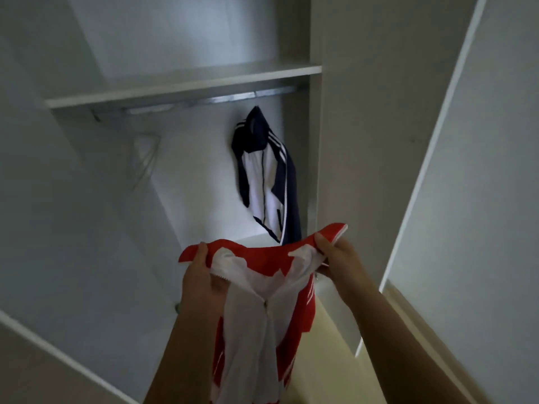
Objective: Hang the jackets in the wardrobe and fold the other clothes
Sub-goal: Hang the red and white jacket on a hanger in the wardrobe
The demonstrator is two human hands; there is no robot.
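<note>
Left hand [201, 272] and right hand [335, 255], each gripping the collar end of a red-and-white jacket [262, 316] held before the wardrobe [175, 90], unhung; navy-and-white jacket [268, 176] already on rail [221, 98]; faint spare hanger [147, 153]; folding presumably outstanding.

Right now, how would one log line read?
left hand, right hand: grip red jacket | navy jacket: hangs under rail | wire hangers: empty

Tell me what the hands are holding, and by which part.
Both hold the red and white jacket by its top edge near the collar: the left hand grips one end, the right hand the other.
</note>
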